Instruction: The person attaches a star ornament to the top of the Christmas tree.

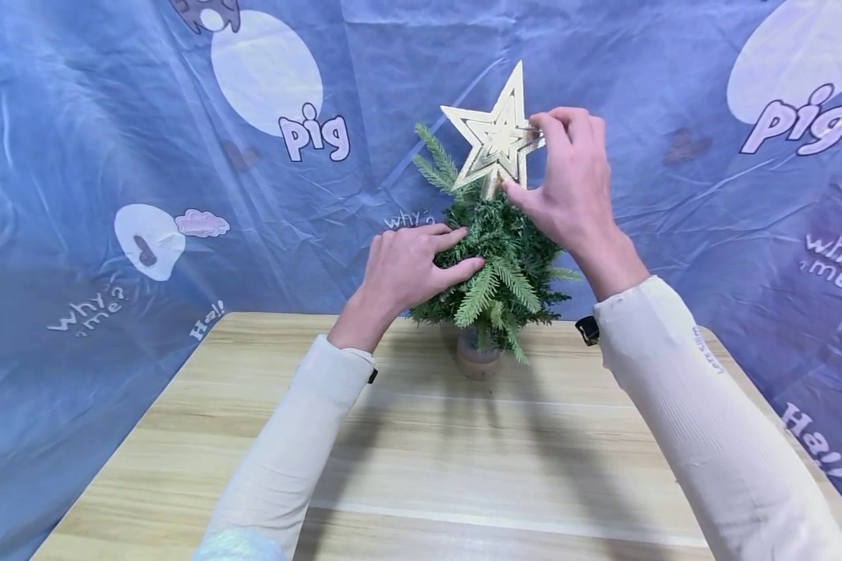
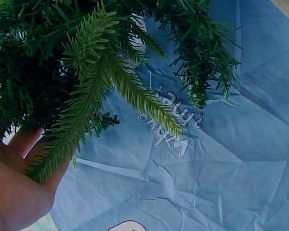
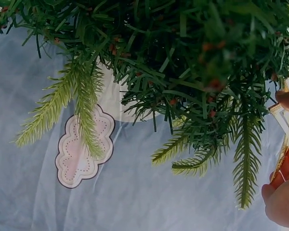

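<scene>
A small artificial Christmas tree (image 1: 491,245) stands upright on the table, its pot (image 1: 479,362) partly under the branches. At its top is a gold star (image 1: 500,139) with nested star outlines, leaning a little. My right hand (image 1: 577,175) grips the star from the right, with fingers at its right point and thumb at its lower edge. In the right wrist view, the fingers and the star's gold edge (image 3: 281,156) show at the right side. My left hand (image 1: 408,269) rests against the tree's left side, thumb and fingers apart among the branches; a light green sprig (image 2: 82,110) crosses its palm.
The pale wooden table (image 1: 252,452) extends toward me. Behind and beside it hangs a blue printed cloth (image 1: 386,93), close behind the tree. Dark straps with small devices (image 1: 588,330) sit at my wrists by the white sleeves (image 1: 702,413).
</scene>
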The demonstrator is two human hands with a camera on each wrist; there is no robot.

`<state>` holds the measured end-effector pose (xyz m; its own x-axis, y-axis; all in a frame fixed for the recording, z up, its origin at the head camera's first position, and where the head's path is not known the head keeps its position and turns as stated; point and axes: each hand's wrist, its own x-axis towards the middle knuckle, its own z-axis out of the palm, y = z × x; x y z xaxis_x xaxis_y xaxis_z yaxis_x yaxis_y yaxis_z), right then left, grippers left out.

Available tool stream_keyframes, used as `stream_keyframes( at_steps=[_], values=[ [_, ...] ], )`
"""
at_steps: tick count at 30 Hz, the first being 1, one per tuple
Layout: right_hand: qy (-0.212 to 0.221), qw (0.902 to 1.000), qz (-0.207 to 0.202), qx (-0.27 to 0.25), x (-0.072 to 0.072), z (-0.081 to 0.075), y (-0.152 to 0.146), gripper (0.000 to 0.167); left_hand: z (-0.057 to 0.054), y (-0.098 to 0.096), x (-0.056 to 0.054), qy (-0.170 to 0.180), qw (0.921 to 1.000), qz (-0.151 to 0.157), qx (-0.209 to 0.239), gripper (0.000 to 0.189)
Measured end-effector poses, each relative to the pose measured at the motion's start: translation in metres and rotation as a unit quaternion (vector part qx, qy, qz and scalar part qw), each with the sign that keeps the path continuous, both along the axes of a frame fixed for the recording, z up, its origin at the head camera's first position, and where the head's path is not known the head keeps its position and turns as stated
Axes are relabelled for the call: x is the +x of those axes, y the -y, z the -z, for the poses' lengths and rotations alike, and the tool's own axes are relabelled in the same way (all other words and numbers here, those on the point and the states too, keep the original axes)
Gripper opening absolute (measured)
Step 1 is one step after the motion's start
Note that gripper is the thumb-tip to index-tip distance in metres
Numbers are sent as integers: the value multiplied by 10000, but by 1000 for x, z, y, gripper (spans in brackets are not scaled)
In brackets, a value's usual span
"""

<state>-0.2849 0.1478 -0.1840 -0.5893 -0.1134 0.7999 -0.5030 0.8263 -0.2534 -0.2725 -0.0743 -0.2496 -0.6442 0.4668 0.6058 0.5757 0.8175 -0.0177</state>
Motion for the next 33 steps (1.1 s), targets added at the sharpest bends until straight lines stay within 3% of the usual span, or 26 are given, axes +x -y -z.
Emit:
stream_keyframes(
  at_steps=[12,18,33],
  values=[
    [-218,9984,-282,449,0,-8,2,58,0,0,-2,-139,9998,68,109,56],
    [46,9987,-254,433,1,-8,2,66,-1,2,0,41,10000,-13,60,58],
    [471,9965,-148,672,-2,-19,7,71,-6,15,-3,-135,9999,90,8,57]
  ],
)
